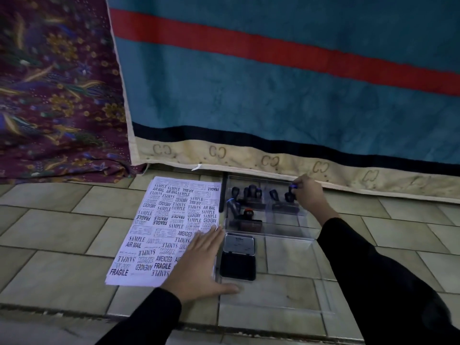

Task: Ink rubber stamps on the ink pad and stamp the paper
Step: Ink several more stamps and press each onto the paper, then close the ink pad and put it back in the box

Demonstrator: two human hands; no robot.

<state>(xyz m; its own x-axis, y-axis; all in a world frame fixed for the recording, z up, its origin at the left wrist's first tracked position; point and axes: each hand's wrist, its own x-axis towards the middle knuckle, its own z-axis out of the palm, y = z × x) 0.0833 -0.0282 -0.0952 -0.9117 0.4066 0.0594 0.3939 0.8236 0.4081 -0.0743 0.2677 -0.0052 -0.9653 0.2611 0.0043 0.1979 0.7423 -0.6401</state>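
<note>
A white paper [159, 230] covered with several black stamped words lies on the tiled floor. My left hand [199, 265] rests flat on its lower right corner, fingers spread. Right of the paper an open black ink pad [238, 266] lies with its lid [239, 243] folded back. Behind it a clear plastic organizer tray [286, 227] holds several dark-handled rubber stamps [249, 195], one with an orange top [248, 213]. My right hand [307, 192] reaches into the tray's far right compartment, fingers closed on the blue-topped handle of a stamp [290, 194].
A teal blanket with a red stripe [273, 95] hangs right behind the tray, its cream hem touching the floor. A purple patterned cloth [54, 95] lies at the back left. A clear lid [273, 295] lies under the ink pad. Bare tiles [49, 245] stretch left of the paper.
</note>
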